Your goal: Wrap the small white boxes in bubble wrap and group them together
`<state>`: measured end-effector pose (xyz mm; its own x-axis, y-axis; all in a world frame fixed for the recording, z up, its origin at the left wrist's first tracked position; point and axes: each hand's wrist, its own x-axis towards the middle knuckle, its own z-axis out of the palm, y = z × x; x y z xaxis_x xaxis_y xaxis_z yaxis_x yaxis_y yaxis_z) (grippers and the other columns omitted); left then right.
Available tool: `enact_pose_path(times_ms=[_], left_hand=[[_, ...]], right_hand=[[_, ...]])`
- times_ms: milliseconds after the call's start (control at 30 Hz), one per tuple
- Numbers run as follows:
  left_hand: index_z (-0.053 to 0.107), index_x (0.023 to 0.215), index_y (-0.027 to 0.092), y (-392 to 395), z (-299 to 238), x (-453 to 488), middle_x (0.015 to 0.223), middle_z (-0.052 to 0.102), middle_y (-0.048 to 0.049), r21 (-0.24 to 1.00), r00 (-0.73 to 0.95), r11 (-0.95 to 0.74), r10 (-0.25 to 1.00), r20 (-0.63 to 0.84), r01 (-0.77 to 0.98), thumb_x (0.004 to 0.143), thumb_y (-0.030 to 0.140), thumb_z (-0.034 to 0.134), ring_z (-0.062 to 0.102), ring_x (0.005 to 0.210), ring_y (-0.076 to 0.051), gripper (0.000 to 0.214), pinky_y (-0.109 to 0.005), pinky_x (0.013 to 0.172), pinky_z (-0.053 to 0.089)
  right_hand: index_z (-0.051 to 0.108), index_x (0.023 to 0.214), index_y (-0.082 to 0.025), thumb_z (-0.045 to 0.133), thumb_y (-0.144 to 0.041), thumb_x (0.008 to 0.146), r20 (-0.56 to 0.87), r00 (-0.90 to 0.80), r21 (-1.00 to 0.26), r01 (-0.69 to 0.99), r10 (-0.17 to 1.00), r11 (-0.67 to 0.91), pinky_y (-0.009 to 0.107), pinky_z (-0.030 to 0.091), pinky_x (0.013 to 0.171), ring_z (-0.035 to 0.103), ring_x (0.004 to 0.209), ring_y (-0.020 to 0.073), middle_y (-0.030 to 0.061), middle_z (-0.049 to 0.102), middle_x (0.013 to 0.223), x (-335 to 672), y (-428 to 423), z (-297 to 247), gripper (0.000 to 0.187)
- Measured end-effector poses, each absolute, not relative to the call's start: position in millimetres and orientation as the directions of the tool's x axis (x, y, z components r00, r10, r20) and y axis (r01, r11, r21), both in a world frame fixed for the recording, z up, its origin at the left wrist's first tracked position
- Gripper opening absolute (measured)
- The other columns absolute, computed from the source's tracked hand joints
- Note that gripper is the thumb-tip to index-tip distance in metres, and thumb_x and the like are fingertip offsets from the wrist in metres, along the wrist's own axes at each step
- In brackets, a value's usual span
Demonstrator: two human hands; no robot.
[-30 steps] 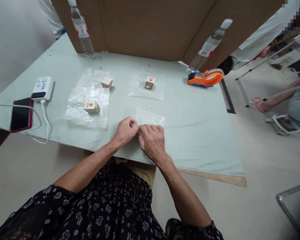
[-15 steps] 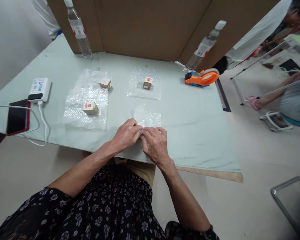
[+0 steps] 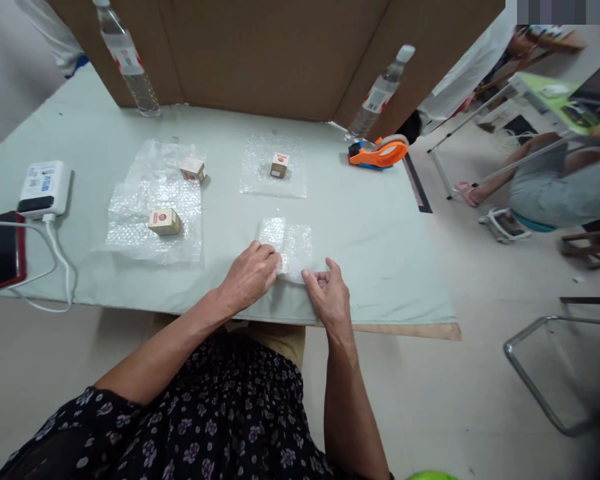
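Note:
My left hand (image 3: 250, 273) is closed at the near edge of a small sheet of bubble wrap (image 3: 299, 245). Its fingertips press on a small box (image 3: 282, 264) with a red mark, partly covered by the wrap and by the fingers. To the right, my right hand (image 3: 331, 295) has its fingers apart, and its thumb tip is by the wrap's lower right corner. Beyond the hands, another small box (image 3: 279, 165) stands on a flat bubble wrap sheet (image 3: 250, 181). On the left, two boxes, one nearer (image 3: 164, 222) and one farther (image 3: 193, 170), rest on more bubble wrap (image 3: 123, 227).
An orange tape dispenser (image 3: 383, 155) lies at the back right. Water bottles, one left (image 3: 130, 67) and one right (image 3: 377, 97), stand before a cardboard panel (image 3: 260, 53). A white power bank (image 3: 46, 189) and a phone (image 3: 0, 250) with cables lie left. A person sits at right.
My right hand has moved right, away from my left hand, and its fingers have spread. The small box under the left fingertips now shows. The whole view has shifted a little.

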<state>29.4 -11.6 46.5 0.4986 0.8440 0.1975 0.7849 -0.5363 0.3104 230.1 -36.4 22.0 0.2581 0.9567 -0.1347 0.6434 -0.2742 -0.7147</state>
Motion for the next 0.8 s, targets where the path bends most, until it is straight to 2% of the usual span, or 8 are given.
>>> enact_pose_path(times_ms=[100,233,367,467,567,700,800], left_hand=[[0.066,0.101,0.013,-14.4,46.8,30.7,0.106,0.067,-0.0109,0.299,0.487,-0.526,0.851,0.198,0.796,0.096,0.014,0.046,0.053,0.096,-0.023,0.02,-0.036,0.088,0.047],[0.067,0.102,0.014,-13.8,45.4,30.7,0.107,0.068,-0.0099,0.298,0.47,-0.509,0.861,0.194,0.808,0.095,0.014,0.049,0.053,0.096,-0.024,0.02,-0.036,0.086,0.046],[0.068,0.1,0.015,-12.1,44.3,29.5,0.106,0.068,-0.0098,0.298,0.466,-0.508,0.861,0.204,0.808,0.093,0.013,0.051,0.053,0.095,-0.024,0.018,-0.037,0.084,0.046],[0.068,0.1,0.016,-12.0,44.3,28.2,0.106,0.069,-0.0091,0.301,0.472,-0.511,0.859,0.197,0.805,0.093,0.014,0.051,0.053,0.094,-0.024,0.018,-0.037,0.082,0.045],[0.067,0.102,0.016,-12.2,44.1,27.2,0.106,0.069,-0.0086,0.313,0.481,-0.517,0.856,0.189,0.797,0.093,0.014,0.052,0.053,0.093,-0.024,0.018,-0.036,0.081,0.045],[0.067,0.101,0.016,-11.4,41.7,26.9,0.108,0.068,-0.0084,0.336,0.477,-0.52,0.854,0.208,0.785,0.092,0.012,0.053,0.054,0.093,-0.023,0.018,-0.035,0.081,0.045],[0.067,0.101,0.016,-10.8,39.7,26.5,0.109,0.069,-0.0079,0.348,0.471,-0.525,0.851,0.231,0.777,0.092,0.012,0.053,0.054,0.093,-0.023,0.017,-0.035,0.082,0.046]], right_hand=[[0.046,0.141,-0.007,0.06,-0.066,0.076,-0.112,0.283,-0.703,0.655,0.953,-0.277,0.04,0.049,0.081,0.066,0.083,0.0269,0.0142,0.071,0.1,221.6,-28.9,20.8,0.089],[0.048,0.14,-0.008,0.059,-0.064,0.077,-0.073,0.302,-0.678,0.684,0.95,-0.27,0.041,0.049,0.081,0.063,0.073,0.0224,0.0164,0.069,0.112,222.8,-21.6,17.5,0.085],[0.057,0.13,-0.012,0.063,-0.062,0.075,-0.11,0.249,-0.672,0.695,0.962,-0.257,0.039,0.049,0.078,0.066,0.08,0.0258,0.0123,0.072,0.097,227.5,-16.7,17.3,0.075],[0.065,0.116,-0.016,0.063,-0.06,0.077,-0.143,0.238,-0.64,0.718,0.961,-0.273,0.036,0.047,0.074,0.066,0.079,0.0258,0.0073,0.071,0.082,231.9,-15.2,22.1,0.059],[0.069,0.091,-0.02,0.061,-0.062,0.078,-0.184,0.254,-0.555,0.77,0.949,-0.314,0.034,0.043,0.068,0.064,0.073,0.0244,0.0054,0.069,0.073,237.9,-16.3,29.0,0.045],[0.057,0.062,-0.023,0.06,-0.067,0.076,-0.213,0.183,-0.551,0.789,0.96,-0.273,0.03,0.036,0.058,0.055,0.06,0.0188,0.0017,0.062,0.061,238.5,-18.2,33.0,0.046],[0.046,0.055,-0.023,0.061,-0.063,0.074,-0.155,0.119,-0.641,0.744,0.981,-0.191,0.028,0.033,0.056,0.047,0.056,0.015,-0.0017,0.053,0.056,232.5,-19.1,29.9,0.047]])
